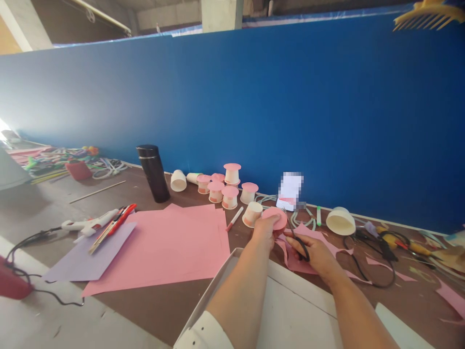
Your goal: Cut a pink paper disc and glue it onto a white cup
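Near the middle right of the table, my left hand (267,231) grips a round piece of pink paper (275,217), thumb on top. My right hand (315,252) is closed around the black handles of scissors (302,248); their blades reach up beside the right edge of the pink round. Below and around both hands lie cut pink paper scraps (323,237). Just left of the pink round stands a paper cup (252,214). Behind it, several white cups (230,198) carry pink paper discs on top, one of them stacked higher.
Pink sheets (174,247) lie left, with a purple sheet (90,257), a utility knife (113,228) and a glue gun (90,223). A black bottle (154,173) stands behind. A phone (289,191) leans on the blue partition (232,106). A white box (298,310) lies under my forearms.
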Demonstrator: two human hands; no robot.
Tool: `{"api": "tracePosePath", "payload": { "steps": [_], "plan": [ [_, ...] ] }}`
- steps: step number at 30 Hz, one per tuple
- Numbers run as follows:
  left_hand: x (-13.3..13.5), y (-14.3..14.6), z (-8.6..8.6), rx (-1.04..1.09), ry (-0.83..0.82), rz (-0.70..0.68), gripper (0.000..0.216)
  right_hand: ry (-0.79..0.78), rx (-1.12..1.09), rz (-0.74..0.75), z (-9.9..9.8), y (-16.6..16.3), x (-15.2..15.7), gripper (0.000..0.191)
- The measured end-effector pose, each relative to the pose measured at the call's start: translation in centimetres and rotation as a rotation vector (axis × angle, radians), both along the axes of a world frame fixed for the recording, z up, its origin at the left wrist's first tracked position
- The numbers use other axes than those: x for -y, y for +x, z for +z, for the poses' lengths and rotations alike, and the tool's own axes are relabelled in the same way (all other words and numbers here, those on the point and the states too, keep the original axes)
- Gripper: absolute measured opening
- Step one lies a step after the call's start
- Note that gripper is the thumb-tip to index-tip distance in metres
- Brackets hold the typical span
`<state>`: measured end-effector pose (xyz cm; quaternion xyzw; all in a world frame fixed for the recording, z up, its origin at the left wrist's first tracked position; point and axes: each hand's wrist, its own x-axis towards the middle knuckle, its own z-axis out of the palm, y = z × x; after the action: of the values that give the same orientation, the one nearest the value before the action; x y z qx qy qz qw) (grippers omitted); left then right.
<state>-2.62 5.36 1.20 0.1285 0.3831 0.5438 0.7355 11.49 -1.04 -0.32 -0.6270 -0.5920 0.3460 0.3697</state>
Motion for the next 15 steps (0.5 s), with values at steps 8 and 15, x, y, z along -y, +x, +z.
{"api": "tracePosePath", "payload": {
  "steps": [8, 15],
  "plan": [
    [-0.28, 0.33, -0.51, -0.008, -0.006, 0.006, 0.024, -0.008, 0.041, 0.0, -0.6, 0.28, -0.31, 0.065],
    [-0.3, 0.41, -0.46, -0.019, -0.001, 0.001, 0.023, 0.0, 0.035, -0.02, -0.23, 0.07, -0.13, 0.061]
  ]
}}
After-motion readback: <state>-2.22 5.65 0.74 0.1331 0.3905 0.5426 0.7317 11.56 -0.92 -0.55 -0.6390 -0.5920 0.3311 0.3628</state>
